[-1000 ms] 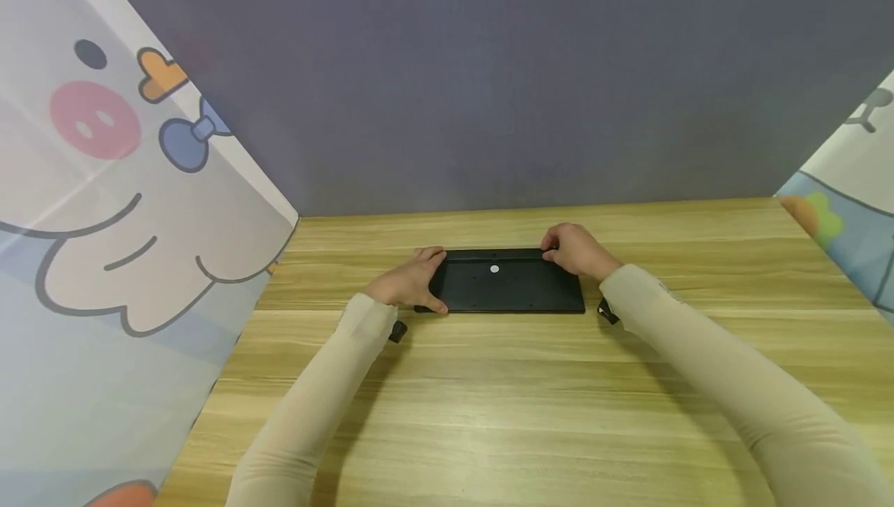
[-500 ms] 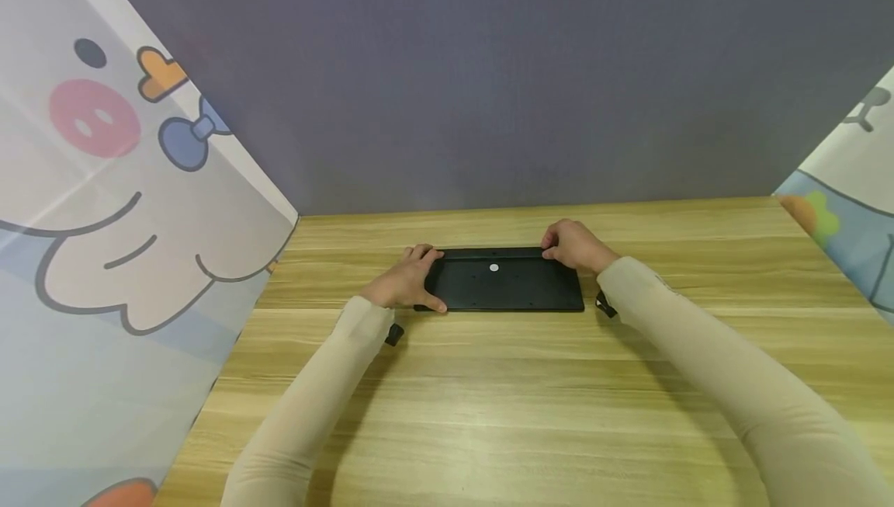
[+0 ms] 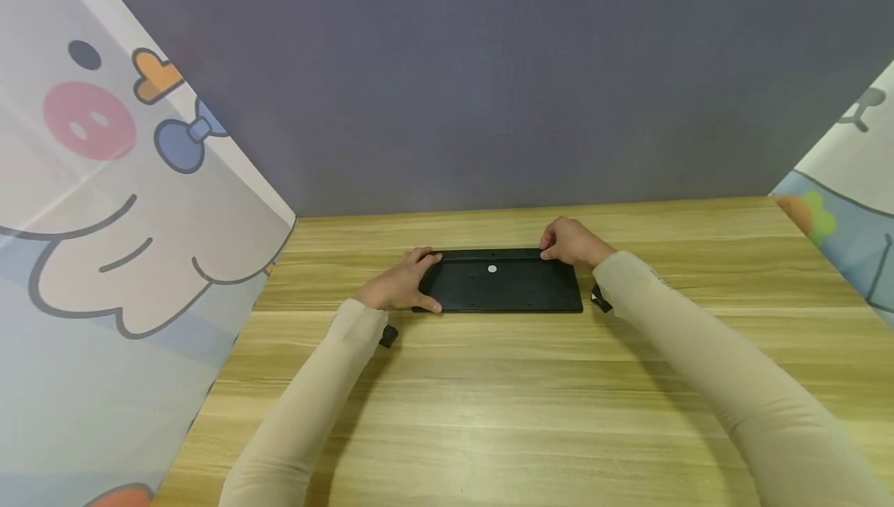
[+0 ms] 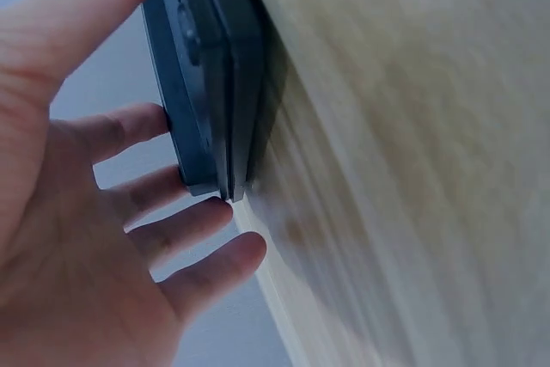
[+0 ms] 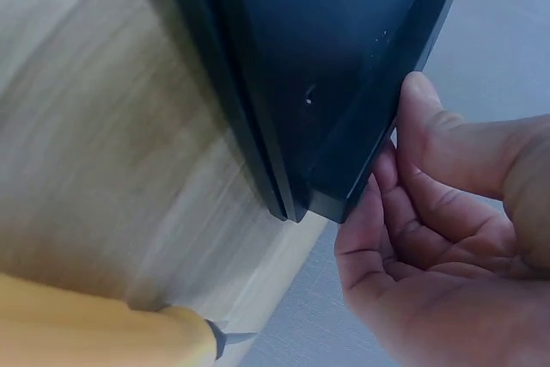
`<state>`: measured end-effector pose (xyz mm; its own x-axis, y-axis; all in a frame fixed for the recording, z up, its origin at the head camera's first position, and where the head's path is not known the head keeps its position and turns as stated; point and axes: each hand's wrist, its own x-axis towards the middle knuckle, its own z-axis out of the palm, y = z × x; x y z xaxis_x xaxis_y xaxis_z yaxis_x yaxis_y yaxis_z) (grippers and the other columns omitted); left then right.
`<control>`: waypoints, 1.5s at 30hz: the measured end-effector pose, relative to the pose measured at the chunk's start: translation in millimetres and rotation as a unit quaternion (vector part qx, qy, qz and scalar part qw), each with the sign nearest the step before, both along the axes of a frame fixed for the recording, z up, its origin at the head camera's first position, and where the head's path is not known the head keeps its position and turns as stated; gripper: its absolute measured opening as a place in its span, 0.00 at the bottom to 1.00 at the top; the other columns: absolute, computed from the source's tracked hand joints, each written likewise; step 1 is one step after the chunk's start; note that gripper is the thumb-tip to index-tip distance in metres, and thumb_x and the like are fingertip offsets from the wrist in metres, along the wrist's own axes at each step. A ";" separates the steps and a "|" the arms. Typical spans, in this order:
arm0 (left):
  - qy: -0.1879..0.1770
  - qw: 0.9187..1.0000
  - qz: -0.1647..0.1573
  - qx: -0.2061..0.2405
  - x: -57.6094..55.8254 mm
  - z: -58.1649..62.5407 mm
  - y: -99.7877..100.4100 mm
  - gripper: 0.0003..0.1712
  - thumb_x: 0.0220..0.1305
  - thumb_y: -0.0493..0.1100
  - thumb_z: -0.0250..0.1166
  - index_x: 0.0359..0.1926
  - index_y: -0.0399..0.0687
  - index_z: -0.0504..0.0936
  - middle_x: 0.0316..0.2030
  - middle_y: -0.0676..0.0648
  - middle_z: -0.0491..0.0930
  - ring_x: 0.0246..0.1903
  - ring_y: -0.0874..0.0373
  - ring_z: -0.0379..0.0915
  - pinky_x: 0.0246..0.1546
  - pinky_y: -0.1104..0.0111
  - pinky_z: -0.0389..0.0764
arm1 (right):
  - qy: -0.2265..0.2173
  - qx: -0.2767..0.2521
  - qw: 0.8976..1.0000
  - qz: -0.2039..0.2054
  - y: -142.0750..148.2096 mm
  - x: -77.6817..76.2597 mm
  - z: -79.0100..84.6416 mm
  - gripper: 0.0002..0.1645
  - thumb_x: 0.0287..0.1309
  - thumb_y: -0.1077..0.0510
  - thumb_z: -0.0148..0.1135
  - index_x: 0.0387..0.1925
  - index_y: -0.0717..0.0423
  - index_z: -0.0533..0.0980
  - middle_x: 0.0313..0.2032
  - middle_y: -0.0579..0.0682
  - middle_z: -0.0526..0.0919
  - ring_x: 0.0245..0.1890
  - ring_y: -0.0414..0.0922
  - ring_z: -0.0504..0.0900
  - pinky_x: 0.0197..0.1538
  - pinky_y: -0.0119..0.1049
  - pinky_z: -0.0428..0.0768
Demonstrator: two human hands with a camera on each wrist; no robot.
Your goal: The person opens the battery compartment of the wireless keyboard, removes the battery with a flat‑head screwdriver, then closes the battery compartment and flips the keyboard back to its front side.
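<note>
A black keyboard (image 3: 499, 289) lies underside up on the wooden table, with a round white sticker and a raised bar along its far edge. My left hand (image 3: 398, 286) spans its left end, thumb on the near edge and fingers at the far edge. In the left wrist view the fingertips (image 4: 155, 118) meet the keyboard's corner (image 4: 202, 66). At the far right, my right hand (image 3: 573, 243) pinches the raised bar (image 5: 348, 169) between thumb (image 5: 421, 109) and curled fingers, as the right wrist view shows.
A grey wall (image 3: 475, 88) stands behind the wooden table (image 3: 489, 398). Printed cartoon panels flank it at left (image 3: 154, 258) and right (image 3: 859, 181). In the right wrist view, a yellow-orange rounded thing (image 5: 94, 324) with a dark pointed tip is of unclear kind.
My left hand has slid slightly outward to the left, uncovering more of the keyboard's end. The right hand keeps its place at the bar, and the keyboard stays almost where it was.
</note>
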<state>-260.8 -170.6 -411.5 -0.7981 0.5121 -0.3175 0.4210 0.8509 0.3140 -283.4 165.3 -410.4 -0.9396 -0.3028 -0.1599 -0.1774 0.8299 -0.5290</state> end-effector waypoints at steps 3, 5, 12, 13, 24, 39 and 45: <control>-0.001 1.000 -0.011 -0.009 -0.4 1.4 0.2 0.59 0.50 0.60 0.70 0.75 0.56 0.45 0.73 0.45 0.36 0.71 0.47 0.31 0.63 0.51 0.57 | -0.003 -0.007 1.000 -0.008 1.2 1.0 0.3 0.06 0.57 0.63 0.65 0.36 0.63 0.80 0.36 0.56 0.80 0.36 0.52 0.77 0.42 0.46 0.76; 0.001 1.000 -0.015 -0.012 -0.5 2.0 1.0 0.58 0.50 0.60 0.69 0.75 0.55 0.45 0.73 0.44 0.37 0.71 0.47 0.31 0.63 0.52 0.57 | -0.005 -0.013 1.000 -0.012 1.9 1.9 0.3 0.06 0.57 0.64 0.66 0.36 0.63 0.80 0.36 0.57 0.80 0.37 0.52 0.77 0.43 0.46 0.76; 0.013 1.000 -0.012 -0.009 -1.4 0.9 2.3 0.58 0.48 0.60 0.70 0.74 0.55 0.48 0.72 0.46 0.42 0.70 0.47 0.38 0.61 0.52 0.61 | 0.000 -0.017 1.000 -0.008 2.3 2.5 -0.7 0.06 0.57 0.63 0.65 0.36 0.63 0.80 0.36 0.56 0.80 0.36 0.51 0.77 0.43 0.46 0.75; 0.015 1.000 -0.012 -0.009 -1.6 0.6 2.1 0.58 0.48 0.60 0.70 0.74 0.55 0.49 0.72 0.47 0.42 0.70 0.47 0.39 0.61 0.52 0.61 | 0.000 -0.016 1.000 -0.006 2.4 2.2 -0.9 0.06 0.57 0.64 0.65 0.36 0.63 0.80 0.35 0.56 0.80 0.36 0.51 0.77 0.43 0.46 0.75; 0.023 1.000 -0.011 -0.007 -1.7 -3.1 3.0 0.60 0.45 0.63 0.71 0.74 0.53 0.50 0.71 0.44 0.43 0.69 0.46 0.40 0.61 0.51 0.60 | -0.014 -0.014 1.000 -0.008 0.6 -0.7 -3.7 0.09 0.58 0.62 0.65 0.37 0.65 0.79 0.36 0.56 0.80 0.35 0.50 0.77 0.42 0.45 0.76; 0.034 0.999 -0.011 -0.009 -4.6 -8.3 3.4 0.59 0.45 0.64 0.70 0.73 0.52 0.51 0.71 0.44 0.44 0.69 0.47 0.41 0.62 0.52 0.60 | -0.008 0.020 1.000 0.021 0.9 -4.5 -5.2 0.08 0.61 0.59 0.62 0.38 0.61 0.78 0.35 0.54 0.79 0.32 0.48 0.75 0.39 0.43 0.75; 0.039 0.999 -0.008 -0.016 -4.7 -9.2 3.6 0.60 0.44 0.64 0.70 0.73 0.53 0.50 0.70 0.46 0.44 0.69 0.48 0.41 0.62 0.52 0.59 | -0.010 0.027 0.999 0.035 -0.7 -4.0 -1.6 0.07 0.62 0.60 0.62 0.38 0.62 0.78 0.35 0.54 0.79 0.32 0.47 0.75 0.40 0.43 0.75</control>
